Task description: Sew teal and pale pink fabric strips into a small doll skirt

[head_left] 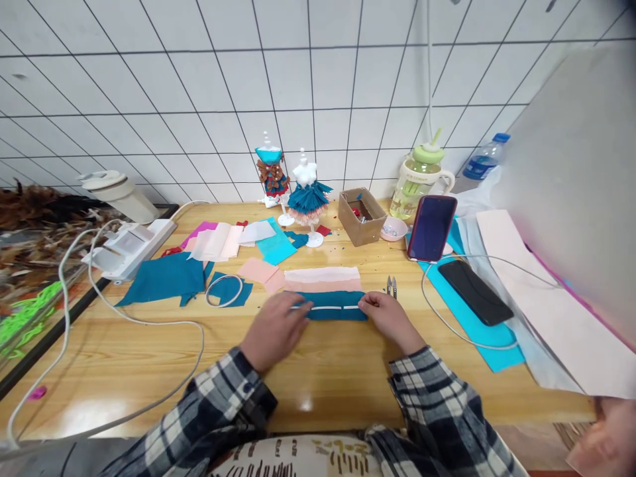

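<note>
A long teal strip of crepe-like material (328,315) lies across the table in front of me, with narrow white strips (326,307) in a line along its middle. My left hand (275,326) is over the strip's left end, fingers stretched out and pointing down at it, covering that end. At the right end, my right hand (390,319) pinches thumb and forefinger together where the white line ends; the fingertips hide exactly what is between them. Just behind lies a pale pink layered strip (322,278). Small thread snips (391,287) lie beyond my right hand.
Two small dress forms (309,199) (272,173) stand at the back beside a cardboard box (362,218) and pink dish (394,228). Teal pieces (166,278), a power strip (144,245) and a cable (199,344) lie left. Phones (432,228) (474,291) and sheets (561,311) are right.
</note>
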